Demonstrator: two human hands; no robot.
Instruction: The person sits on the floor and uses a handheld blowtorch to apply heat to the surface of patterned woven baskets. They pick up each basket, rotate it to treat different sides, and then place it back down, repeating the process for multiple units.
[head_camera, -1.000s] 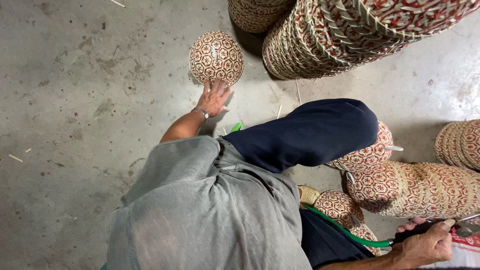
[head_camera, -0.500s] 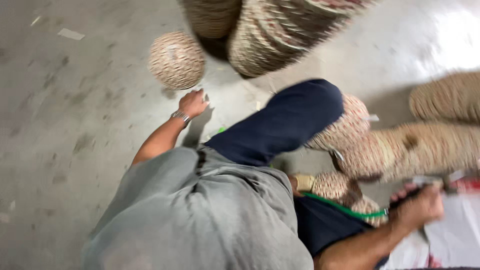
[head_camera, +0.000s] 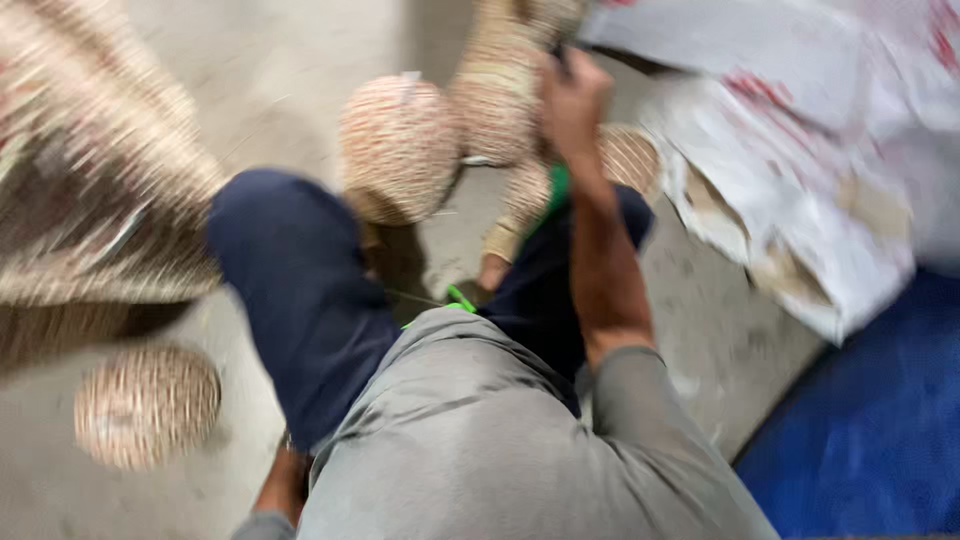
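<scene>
Beyond the knee (head_camera: 290, 290), right hand (head_camera: 572, 100) closed on a basket stack (head_camera: 500, 100), steadying it; left hand's grip hidden.

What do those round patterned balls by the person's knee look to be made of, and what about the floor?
The round ball near the knee looks woven, perhaps from cane or plastic strip: fine red and cream bands criss-cross its surface, matte rather than shiny. Motion blur hides the weave itself, so that is a guess. The ball lower left shows the same banding. The floor looks like bare concrete, grey, dull and faintly mottled.
</scene>
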